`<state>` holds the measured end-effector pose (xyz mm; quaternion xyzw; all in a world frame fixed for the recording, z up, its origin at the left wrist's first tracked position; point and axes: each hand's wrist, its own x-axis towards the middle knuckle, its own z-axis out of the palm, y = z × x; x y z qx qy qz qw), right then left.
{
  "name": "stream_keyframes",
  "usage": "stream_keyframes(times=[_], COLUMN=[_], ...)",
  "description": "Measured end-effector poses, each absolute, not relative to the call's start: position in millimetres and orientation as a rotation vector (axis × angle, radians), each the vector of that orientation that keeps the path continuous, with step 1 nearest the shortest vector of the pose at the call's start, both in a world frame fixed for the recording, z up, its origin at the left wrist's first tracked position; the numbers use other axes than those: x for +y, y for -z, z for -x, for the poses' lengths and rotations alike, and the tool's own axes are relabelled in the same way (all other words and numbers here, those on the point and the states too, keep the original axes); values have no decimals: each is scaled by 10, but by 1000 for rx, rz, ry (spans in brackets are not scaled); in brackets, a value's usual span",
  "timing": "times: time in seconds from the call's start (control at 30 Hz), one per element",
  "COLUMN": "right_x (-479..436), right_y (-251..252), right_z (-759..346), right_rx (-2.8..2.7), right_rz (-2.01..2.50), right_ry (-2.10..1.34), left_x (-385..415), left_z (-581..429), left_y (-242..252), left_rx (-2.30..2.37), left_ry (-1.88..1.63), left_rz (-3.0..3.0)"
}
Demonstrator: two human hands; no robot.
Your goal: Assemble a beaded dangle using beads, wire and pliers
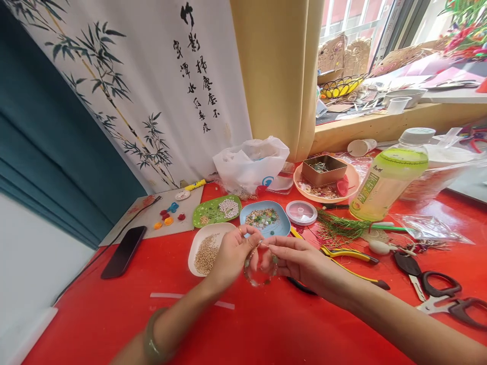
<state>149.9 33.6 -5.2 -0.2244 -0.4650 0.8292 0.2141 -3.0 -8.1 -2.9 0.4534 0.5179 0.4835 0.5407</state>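
Note:
A beaded bracelet [261,282] with green and clear beads hangs in a loop between my two hands. My left hand [236,249] pinches its upper end between thumb and fingers. From the other side, my right hand [294,254] closes its fingertips on the same end, close to the left thumb. Just behind the hands lies a blue dish [282,228] of mixed green, white and gold beads. Partly covered by my left hand is a white dish [193,253] of gold beads [207,255]. A green dish [213,209] holds pearly white beads.
Yellow-handled pliers [352,254], scissors [443,304] and a key [414,279] lie at the right. A drink bottle [390,175] stands behind them. At the left is a phone [124,252]. A plastic bag [251,162] and a pink plate [355,175] sit at the back.

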Motion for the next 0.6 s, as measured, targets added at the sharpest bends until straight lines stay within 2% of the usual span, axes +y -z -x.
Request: stream_keyframes(times=[0.33, 0.6], right_x=[332, 183], right_y=[44, -174], right_z=[-1409, -2099], right_rx=[-1601, -1966], right_rz=[713, 958], right_ry=[-2111, -1681], left_x=[-114, -125], left_z=[-10, 19], left_y=[84, 69], left_rx=[1281, 1489], left_ry=[-1120, -1028], left_rz=[-1159, -1201])
